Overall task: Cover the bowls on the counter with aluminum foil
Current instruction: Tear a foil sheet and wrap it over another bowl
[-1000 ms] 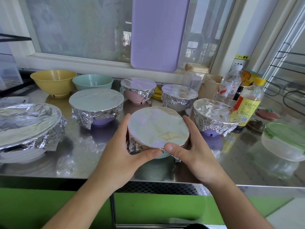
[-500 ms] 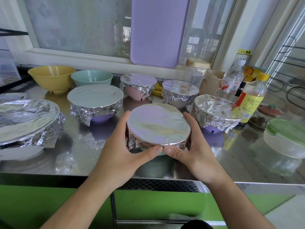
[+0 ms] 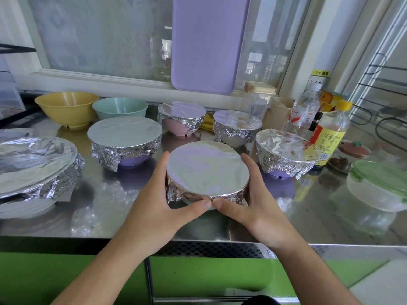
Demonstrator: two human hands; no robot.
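Both hands, the left hand (image 3: 154, 208) and right hand (image 3: 253, 208), cup the foil-covered bowl (image 3: 207, 170) between them on the desk (image 3: 105, 194), thumbs meeting at its near rim. Thin foil likely dents and tears easily; gripping the crimped skirt below the rim looks safest.

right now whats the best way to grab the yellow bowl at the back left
Take the yellow bowl by its open rim, from above: it stands upright and uncovered, its wall flaring wide above a narrow foot. Coming from the left avoids the mint bowl close on its right and the foil-covered purple bowl in front.
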